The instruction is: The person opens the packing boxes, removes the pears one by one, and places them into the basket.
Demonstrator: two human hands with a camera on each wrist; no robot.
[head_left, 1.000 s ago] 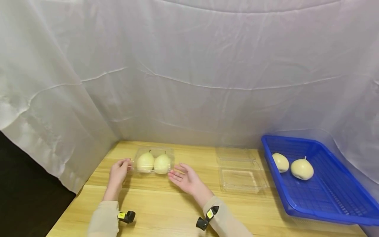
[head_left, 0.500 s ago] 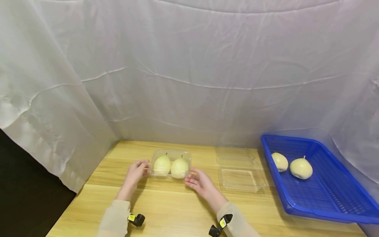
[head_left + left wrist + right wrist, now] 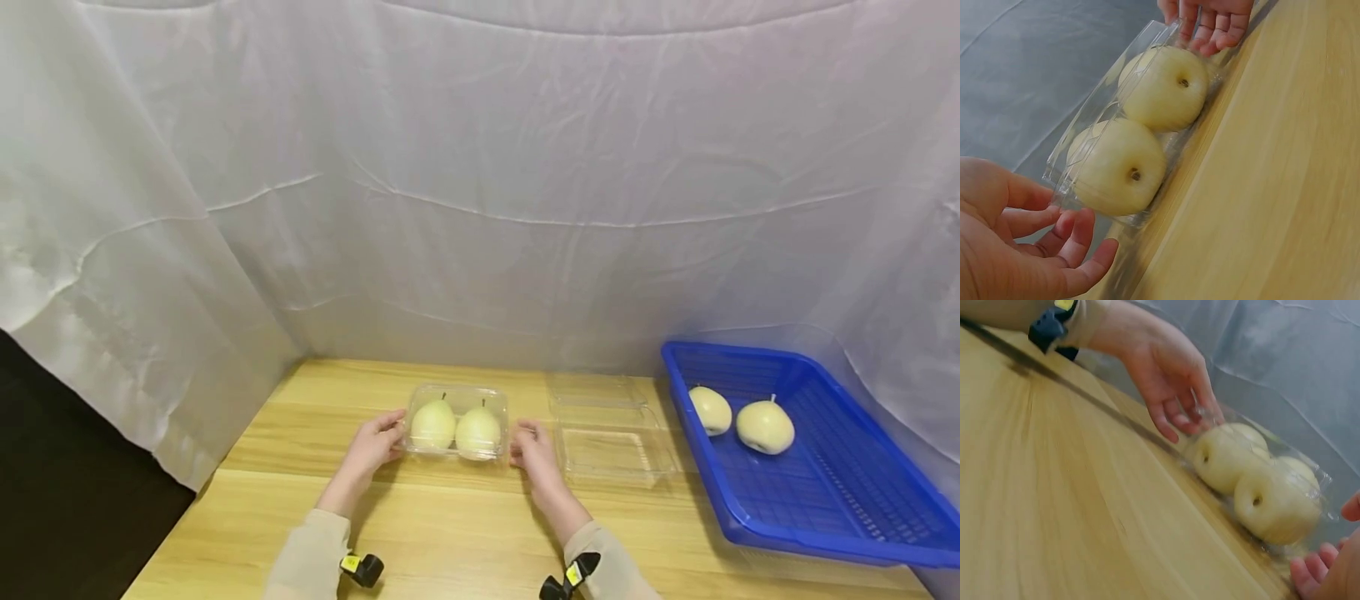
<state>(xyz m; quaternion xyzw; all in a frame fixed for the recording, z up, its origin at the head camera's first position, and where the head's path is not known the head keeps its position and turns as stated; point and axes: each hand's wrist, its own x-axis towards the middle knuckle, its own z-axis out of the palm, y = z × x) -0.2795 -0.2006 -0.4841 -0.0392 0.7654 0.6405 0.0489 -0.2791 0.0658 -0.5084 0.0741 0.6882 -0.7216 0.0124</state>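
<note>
Here, loosely curled hands [image 3: 372, 446] [image 3: 538, 458], left on clear box [image 3: 461, 400], right beside.

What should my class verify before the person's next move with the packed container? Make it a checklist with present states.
1. Two fruits inside the packed container: ok.
2. Lid over them: ok, it covers both.
3. Lid fully latched: cannot tell; the clear plastic hides the catch.
4. Left hand at the packed container's left end: ok, fingers touch it.
5. Right hand gripping the right end: not ok; its fingers are beside that end, with no grip shown.
6. Open container clear of the packed one: ok, it lies apart, beyond the right hand, towards the blue basket.
</note>
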